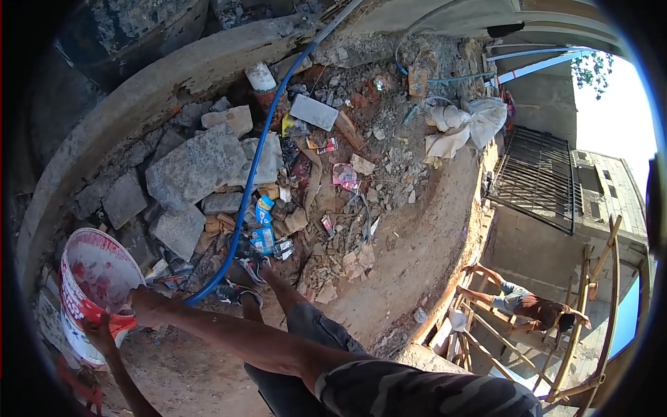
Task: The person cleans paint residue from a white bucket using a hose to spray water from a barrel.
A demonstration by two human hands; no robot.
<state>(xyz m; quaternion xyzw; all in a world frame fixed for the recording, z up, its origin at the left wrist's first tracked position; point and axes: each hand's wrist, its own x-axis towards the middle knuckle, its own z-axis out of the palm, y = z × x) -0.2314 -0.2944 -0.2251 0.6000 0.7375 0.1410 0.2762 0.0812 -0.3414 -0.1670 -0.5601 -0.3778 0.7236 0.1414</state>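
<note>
A white and red plastic bucket (pixel 69 306) stands at the far left of the view, its mouth towards me and its inner wall smeared pink and white. My right hand (pixel 147 304), at the end of an arm in a camouflage sleeve, is closed at the bucket's rim. Just below it, my left hand (pixel 101 337) presses against the red band on the bucket's outside, fingers bent around it. A blue hose (pixel 251 167) runs past my right forearm. Two feet in dark shoes (pixel 240 288) stand on the dirt beside the rubble.
Broken concrete slabs (pixel 198 167) lie heaped next to a curved concrete wall (pixel 132 90). Food wrappers (pixel 264 222) and a grey block (pixel 314 112) lie among the debris. White sacks (pixel 469 125) rest farther off. Another person (pixel 535 306) stands by bamboo poles (pixel 580 320).
</note>
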